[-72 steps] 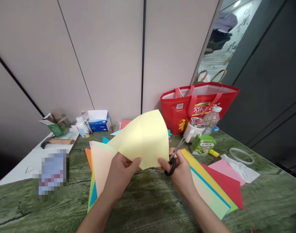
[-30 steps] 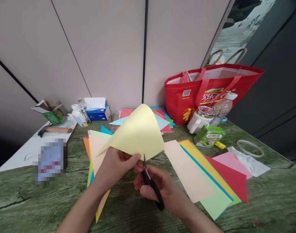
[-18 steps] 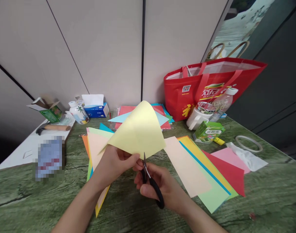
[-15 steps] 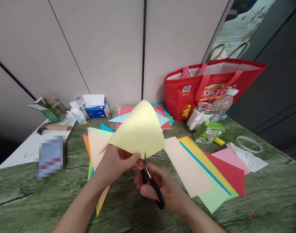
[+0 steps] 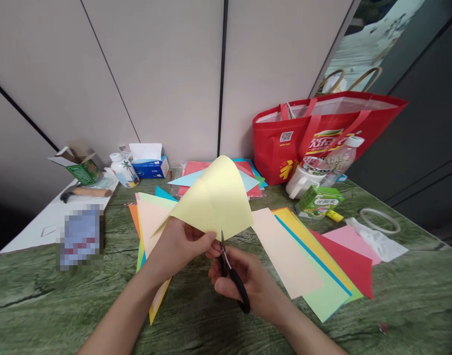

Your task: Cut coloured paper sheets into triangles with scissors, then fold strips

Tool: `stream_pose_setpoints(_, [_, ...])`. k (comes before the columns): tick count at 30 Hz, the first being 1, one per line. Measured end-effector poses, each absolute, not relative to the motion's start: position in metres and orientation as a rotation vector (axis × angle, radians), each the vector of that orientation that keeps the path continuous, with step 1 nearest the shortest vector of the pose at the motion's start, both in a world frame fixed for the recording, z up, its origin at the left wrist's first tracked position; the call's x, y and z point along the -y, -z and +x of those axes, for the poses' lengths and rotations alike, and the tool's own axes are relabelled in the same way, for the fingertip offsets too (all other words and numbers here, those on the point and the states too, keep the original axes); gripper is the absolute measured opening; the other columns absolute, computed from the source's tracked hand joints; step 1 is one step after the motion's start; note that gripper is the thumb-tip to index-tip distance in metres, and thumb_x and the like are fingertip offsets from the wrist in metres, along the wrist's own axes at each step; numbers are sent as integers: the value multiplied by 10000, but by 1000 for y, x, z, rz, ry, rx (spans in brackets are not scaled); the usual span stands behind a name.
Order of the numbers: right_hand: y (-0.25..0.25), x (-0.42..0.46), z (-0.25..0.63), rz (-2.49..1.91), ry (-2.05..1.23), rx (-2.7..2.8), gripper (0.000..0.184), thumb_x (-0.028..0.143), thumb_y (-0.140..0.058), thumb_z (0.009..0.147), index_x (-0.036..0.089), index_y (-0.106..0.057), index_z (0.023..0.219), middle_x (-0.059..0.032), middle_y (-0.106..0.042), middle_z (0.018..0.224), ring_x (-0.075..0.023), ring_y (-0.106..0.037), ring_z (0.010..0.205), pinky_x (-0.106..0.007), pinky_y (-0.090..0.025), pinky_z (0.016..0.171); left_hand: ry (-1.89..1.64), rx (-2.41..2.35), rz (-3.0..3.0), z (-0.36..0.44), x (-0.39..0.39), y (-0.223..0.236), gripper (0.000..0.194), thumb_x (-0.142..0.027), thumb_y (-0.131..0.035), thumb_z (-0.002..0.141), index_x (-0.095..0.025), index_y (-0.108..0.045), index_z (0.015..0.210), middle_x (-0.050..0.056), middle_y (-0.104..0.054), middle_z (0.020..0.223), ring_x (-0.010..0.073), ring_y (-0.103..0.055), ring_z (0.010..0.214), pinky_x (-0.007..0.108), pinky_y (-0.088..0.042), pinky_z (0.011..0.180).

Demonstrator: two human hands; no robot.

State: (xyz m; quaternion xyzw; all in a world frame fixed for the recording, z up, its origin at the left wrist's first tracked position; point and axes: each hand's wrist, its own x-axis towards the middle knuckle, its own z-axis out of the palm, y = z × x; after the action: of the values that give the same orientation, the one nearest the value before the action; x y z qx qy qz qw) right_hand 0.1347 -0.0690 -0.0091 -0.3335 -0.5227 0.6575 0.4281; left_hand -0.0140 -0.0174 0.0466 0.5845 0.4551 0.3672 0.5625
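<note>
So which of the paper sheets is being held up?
The pale yellow sheet: the left hand pinches its lower edge and it curls upward, the scissors at that edge. The other sheets lie on the table.

The left grip point(image 5: 185, 249) pinches curved yellow paper point(image 5: 217, 202); the right grip point(image 5: 254, 278) holds scissors point(image 5: 237, 281) at its lower edge.

I'm indoors, at a papercraft spot in what could be an office or a home; I can't tell which. Scissors point(image 5: 241, 291) and sheets of coloured paper point(image 5: 288, 251) point to the craft, over a green, wood-grained surface point(image 5: 33, 296). Around me sit everyday things: a tissue box point(image 5: 149, 168), a white mug point(image 5: 300, 183), a plastic bottle point(image 5: 343, 158) and a red shopping bag point(image 5: 270, 158). Smooth pale panels point(image 5: 167, 74) with dark seams stand behind, and dark panels point(image 5: 426, 143) to my right.
</note>
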Motion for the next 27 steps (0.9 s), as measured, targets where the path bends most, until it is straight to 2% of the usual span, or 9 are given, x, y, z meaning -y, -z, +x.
stream_pose_setpoints(9, [9, 68, 135, -841, -1650, 1299, 438, 458, -711, 667, 175, -545, 956, -6, -535, 761, -127, -477, 674, -272, -402, 643, -840, -1077, 1359, -14, 18, -49, 115, -196, -653, 660, -139, -651, 760, 56, -687, 566, 203, -645, 521, 330, -552, 555])
stream_pose_setpoints(21, [8, 70, 135, -879, -1626, 1300, 389, 433, -697, 693, 165, -544, 930, 5, -523, 709, -118, -464, 625, -263, -399, 604, -798, -1078, 1375, -11, 18, -52, 106, -201, -624, 694, -136, -605, 776, 31, -673, 569, 184, -633, 534, 330, -549, 576])
stream_pose_setpoints(27, [8, 70, 134, -895, -1617, 1283, 384, 429, -707, 678, 155, -553, 898, 20, -488, 668, -100, -408, 582, -250, -364, 566, -797, -1074, 1393, -12, 18, -50, 86, -204, -619, 702, -134, -605, 749, 39, -674, 579, 185, -634, 544, 327, -544, 584])
